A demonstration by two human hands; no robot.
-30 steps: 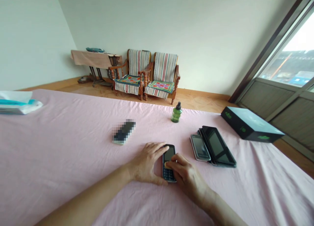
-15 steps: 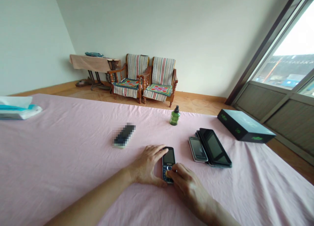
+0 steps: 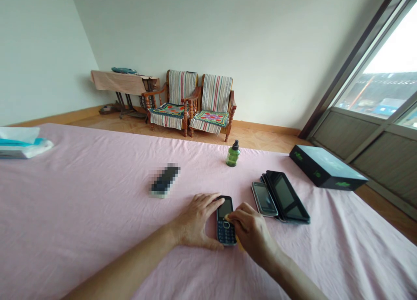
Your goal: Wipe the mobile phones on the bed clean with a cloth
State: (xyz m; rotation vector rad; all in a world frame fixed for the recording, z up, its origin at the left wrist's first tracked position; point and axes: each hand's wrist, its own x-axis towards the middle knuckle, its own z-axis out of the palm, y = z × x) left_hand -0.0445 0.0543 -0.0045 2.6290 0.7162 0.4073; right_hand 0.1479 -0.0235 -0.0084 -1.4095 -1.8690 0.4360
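A small dark keypad phone (image 3: 225,222) lies on the pink tablecloth (image 3: 81,196) in front of me. My left hand (image 3: 195,222) rests beside it, fingers curved over its left edge and top, steadying it. My right hand (image 3: 250,231) is closed in a pinch on a small yellow thing, perhaps a cloth, pressed on the phone just below its screen. A bit of yellow shows under that hand.
A blurred dark phone (image 3: 164,180) lies to the left. Two stacked dark devices (image 3: 286,196) and a slim phone (image 3: 263,199) lie to the right. A green bottle (image 3: 233,154), a black box (image 3: 327,167) and a tissue pack (image 3: 21,143) also sit on the table.
My right hand has moved from the phone's lower keypad up toward the screen, and the keypad now shows. My left hand has stayed on the phone.
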